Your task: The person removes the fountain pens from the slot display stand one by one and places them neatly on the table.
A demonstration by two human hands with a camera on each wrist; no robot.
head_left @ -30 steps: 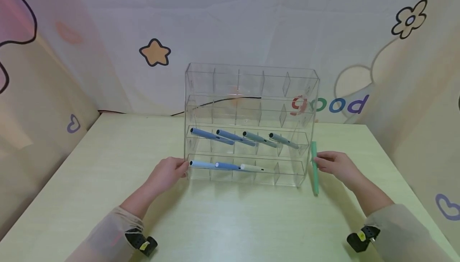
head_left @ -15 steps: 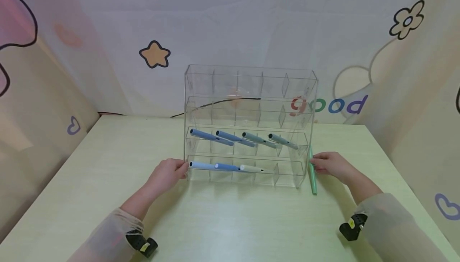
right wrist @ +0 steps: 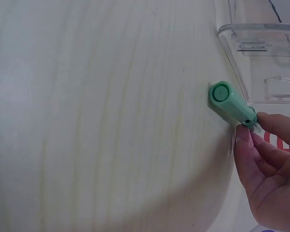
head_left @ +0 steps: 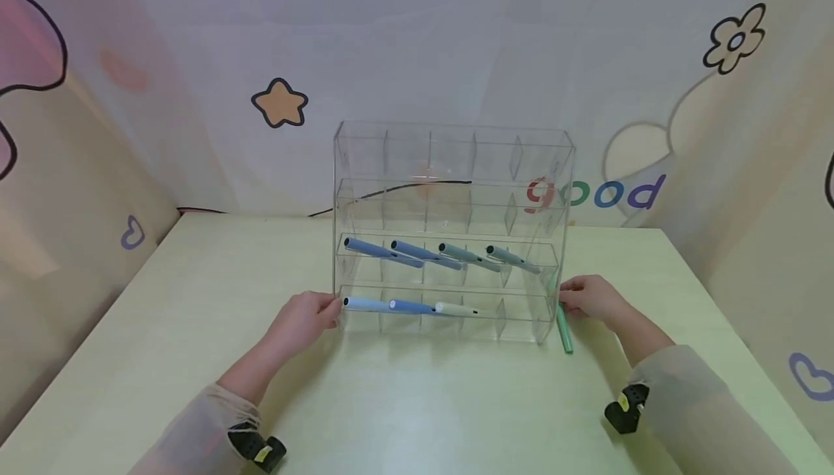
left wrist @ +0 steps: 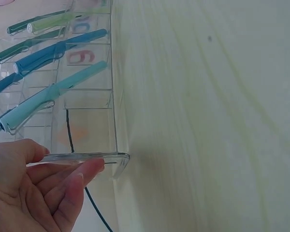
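A clear plastic rack [head_left: 449, 207] stands upright on the table, with several tiers divided into compartments. My left hand [head_left: 306, 319] pinches the rack's left side wall between thumb and fingers, as the left wrist view shows. Blue and grey-green pens [head_left: 368, 246] lie slanted in its third tier; light-blue, blue and cream pens [head_left: 456, 309] sit in the bottom tier. Just outside the rack's right side, my right hand [head_left: 596, 298] pinches a green pen [head_left: 565, 330] near its clip. In the right wrist view the green pen [right wrist: 229, 100] points one end at the camera; the fingers partly hide it.
The pale wooden table [head_left: 417, 402] extends in front of the rack and to both sides. A printed cloth backdrop [head_left: 417, 48] hangs behind it, with more cloth at the left and right. The upper two tiers of the rack show no pens.
My right hand has moved left with the green pen, closer to the rack's right side. The pen's upper part is now mostly hidden. My left hand stays on the rack.
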